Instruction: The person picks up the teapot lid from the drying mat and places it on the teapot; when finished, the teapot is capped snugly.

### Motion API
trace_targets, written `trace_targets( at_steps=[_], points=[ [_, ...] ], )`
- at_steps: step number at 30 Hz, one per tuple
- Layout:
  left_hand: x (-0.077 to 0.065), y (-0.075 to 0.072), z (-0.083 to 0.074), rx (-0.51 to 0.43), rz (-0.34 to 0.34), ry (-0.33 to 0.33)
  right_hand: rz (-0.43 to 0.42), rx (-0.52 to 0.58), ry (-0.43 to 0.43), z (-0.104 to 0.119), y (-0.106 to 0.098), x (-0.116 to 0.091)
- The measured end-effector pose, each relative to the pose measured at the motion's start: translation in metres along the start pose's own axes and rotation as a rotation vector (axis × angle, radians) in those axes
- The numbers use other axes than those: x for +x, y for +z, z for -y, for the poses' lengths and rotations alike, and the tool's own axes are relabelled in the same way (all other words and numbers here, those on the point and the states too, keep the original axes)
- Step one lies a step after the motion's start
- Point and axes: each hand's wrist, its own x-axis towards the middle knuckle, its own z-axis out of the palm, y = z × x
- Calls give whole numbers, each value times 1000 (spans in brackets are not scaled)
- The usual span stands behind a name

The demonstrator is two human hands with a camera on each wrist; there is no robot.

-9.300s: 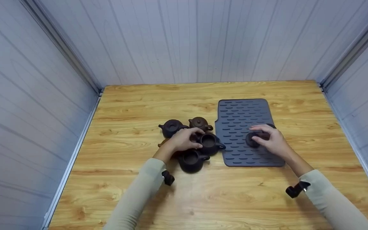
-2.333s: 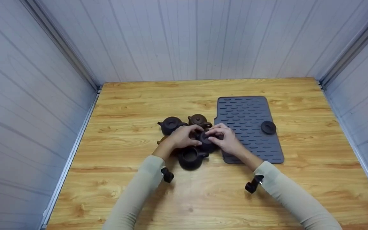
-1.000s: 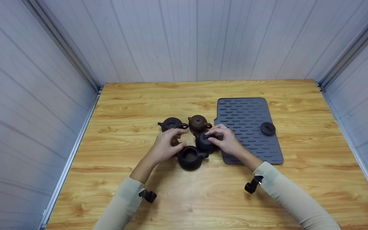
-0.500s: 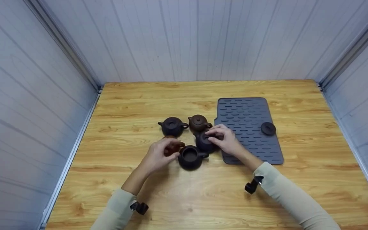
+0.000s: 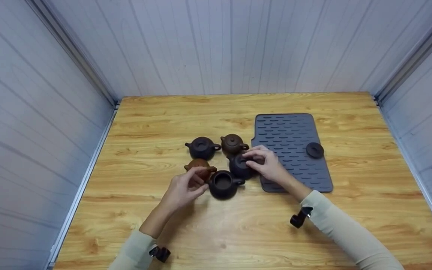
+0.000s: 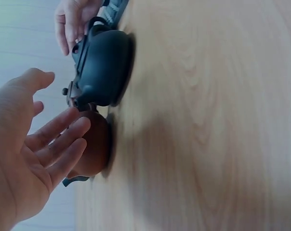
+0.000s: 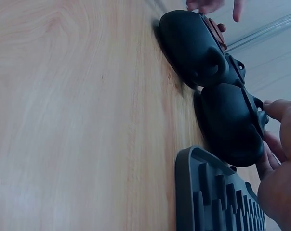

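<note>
My right hand [image 5: 266, 165] pinches the lid [image 7: 255, 113] of a black teapot [image 5: 241, 170], and that lid sits on the pot. To the left, my left hand [image 5: 182, 189] holds nothing, its fingers relaxed in the left wrist view. It hovers by a reddish-brown teapot [image 5: 197, 164] and partly covers it in the head view. Between the hands stands a black teapot without a lid [image 5: 223, 185], its mouth uncovered. Behind are a lidded black teapot [image 5: 201, 148] and a small brown lidded teapot [image 5: 232, 144].
A grey ridged mat [image 5: 283, 129] lies right of the teapots. One round dark lid [image 5: 315, 150] rests near its right edge. The wooden table [image 5: 223, 232] is bounded by pale panel walls [image 5: 216, 48] at the back and sides.
My right hand has brought a lid from the mat onto the black teapot and still pinches it. My left hand has left that pot, moving left and nearer, past the reddish-brown teapot.
</note>
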Motion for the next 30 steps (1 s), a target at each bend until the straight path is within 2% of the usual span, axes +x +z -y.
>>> trace_targets(
  at_steps=[8, 12, 20, 25, 30],
  points=[
    [-4, 7, 6, 7, 16, 8, 25, -2, -9, 1, -6, -2],
    [-5, 12, 8, 57, 22, 0, 40, -3, -13, 1, -9, -4],
    [-5, 17, 7, 179, -17, -43, 59, -8, 8, -2, -20, -11],
    [-2, 22, 6, 241, -24, -26, 51, 0, -5, -3, -32, -14],
    [1, 25, 5, 274, -25, -41, 37, -8, 4, -2, -50, -19]
  ],
)
